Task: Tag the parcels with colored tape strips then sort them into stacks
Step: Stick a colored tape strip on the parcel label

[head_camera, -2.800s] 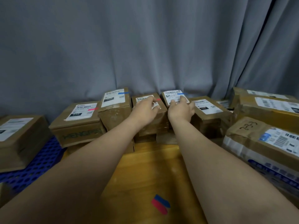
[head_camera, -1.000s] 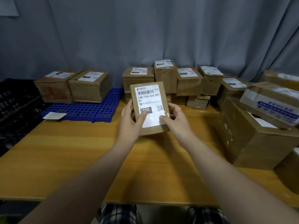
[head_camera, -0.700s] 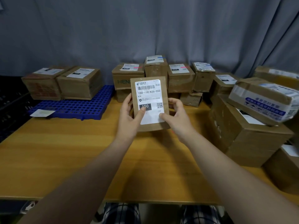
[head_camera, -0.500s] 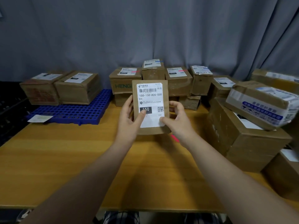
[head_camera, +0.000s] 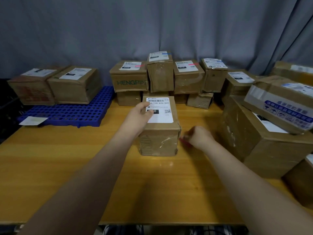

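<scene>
On the far left corner of the wooden counter (head_camera: pixel 50 158), two labelled cardboard boxes (head_camera: pixel 74 85) sit side by side on a blue perforated pallet (head_camera: pixel 67 114), with a slip of white paper (head_camera: pixel 33 120) lying at the pallet's front left corner. The person's left hand (head_camera: pixel 140 114) grips the top left edge of a small brown parcel (head_camera: pixel 159 141), its thumb curled onto the white shipping label (head_camera: pixel 160 114). The parcel stands upright in the middle of the counter, about midway between the near and far edges. Its front face is scuffed and streaked with clear tape, and the label carries a barcode, a printed code and a QR square. Behind it, along the far edge, stands a row of stacked parcels (head_camera: pixel 188 77); two of their labels bear pink strips and one a blue strip. Just right of the parcel's lower corner, the right hand (head_camera: pixel 198 136) is curled, its fingertips pinching a red tape strip (head_camera: pixel 184 141), blurred, low over the counter. Larger boxes (head_camera: pixel 264 146) crowd the right edge, one with blue print (head_camera: pixel 279 102) lying tilted on top. A grey curtain (head_camera: pixel 152 28) hangs behind.
</scene>
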`<state>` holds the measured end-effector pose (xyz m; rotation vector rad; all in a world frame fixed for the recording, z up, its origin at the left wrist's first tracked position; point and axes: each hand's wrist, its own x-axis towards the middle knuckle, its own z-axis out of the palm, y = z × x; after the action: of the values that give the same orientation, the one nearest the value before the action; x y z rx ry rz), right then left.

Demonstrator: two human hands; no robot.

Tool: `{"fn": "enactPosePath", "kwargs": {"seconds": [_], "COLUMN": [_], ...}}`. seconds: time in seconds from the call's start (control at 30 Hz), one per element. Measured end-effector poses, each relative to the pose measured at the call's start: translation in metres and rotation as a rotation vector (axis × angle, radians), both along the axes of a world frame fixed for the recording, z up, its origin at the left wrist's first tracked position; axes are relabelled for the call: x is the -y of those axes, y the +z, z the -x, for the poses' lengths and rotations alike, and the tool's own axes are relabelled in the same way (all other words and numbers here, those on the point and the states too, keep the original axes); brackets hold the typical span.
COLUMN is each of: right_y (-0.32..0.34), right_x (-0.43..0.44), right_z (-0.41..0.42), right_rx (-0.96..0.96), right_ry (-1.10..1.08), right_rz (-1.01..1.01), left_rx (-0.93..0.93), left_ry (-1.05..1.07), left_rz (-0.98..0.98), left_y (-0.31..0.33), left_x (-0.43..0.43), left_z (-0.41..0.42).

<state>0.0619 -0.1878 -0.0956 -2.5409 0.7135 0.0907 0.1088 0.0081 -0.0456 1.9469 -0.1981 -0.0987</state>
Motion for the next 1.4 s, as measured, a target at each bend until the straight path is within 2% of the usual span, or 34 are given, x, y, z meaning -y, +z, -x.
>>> {"fn": "enactPosePath", "kwargs": {"seconds": [0.07, 0.2, 0.33, 0.4, 0.47, 0.53, 0.6, 0.63, 0.73, 0.83, 0.93, 1.07, 1.4], "right_y": [-0.007, -0.005, -0.001, -0.003, 0.0, 0.016, 0.045, 0.061, 0.087, 0.089, 0.086, 0.085, 0.088], "right_x": [-0.003, -0.008, -0.009, -0.007, -0.005, -0.008, -0.015, -0.023, -0.045, -0.058, -0.061, -0.061, -0.058], "right_z": [-0.001, -0.01, -0.014, -0.013, -0.012, -0.011, -0.008, -0.005, 0.001, 0.003, 0.005, 0.006, 0.012], "right_rx": [-0.055, -0.101, -0.166, -0.128, 0.093, 0.459, 0.733, 0.791, 0.73, 0.618, 0.598, 0.618, 0.656], "right_ry": [0.004, -0.007, -0.029, -0.045, -0.148, -0.259, -0.188, -0.109, 0.074, 0.164, 0.202, 0.22, 0.293], "right_rz": [0.075, 0.088, -0.015, -0.091, -0.292, -0.509, -0.671, -0.741, -0.864, -0.982, -0.961, -0.925, -0.783], "left_rx": [0.012, 0.008, 0.012, 0.022, 0.048, 0.12, 0.247, 0.323, 0.591, 0.823, 0.958, 0.957, 0.831], "left_ry": [0.002, 0.003, 0.018, 0.021, 0.038, 0.072, 0.111, 0.123, 0.098, 0.014, -0.046, -0.109, -0.191], "left_rz": [-0.005, 0.003, -0.019, -0.02, -0.079, -0.218, -0.432, -0.518, -0.576, -0.401, -0.36, -0.454, -0.428], "left_y": [-0.002, -0.003, -0.003, -0.004, -0.004, -0.003, 0.001, 0.003, 0.008, 0.012, 0.016, 0.021, 0.034], "left_x": [0.003, 0.0, -0.001, 0.0, 0.001, 0.002, 0.003, 0.003, 0.003, 0.0, -0.005, -0.01, -0.013], "left_z": [-0.002, -0.001, 0.001, 0.0, 0.0, -0.001, -0.001, 0.0, 0.005, 0.012, 0.016, 0.015, 0.017]}}
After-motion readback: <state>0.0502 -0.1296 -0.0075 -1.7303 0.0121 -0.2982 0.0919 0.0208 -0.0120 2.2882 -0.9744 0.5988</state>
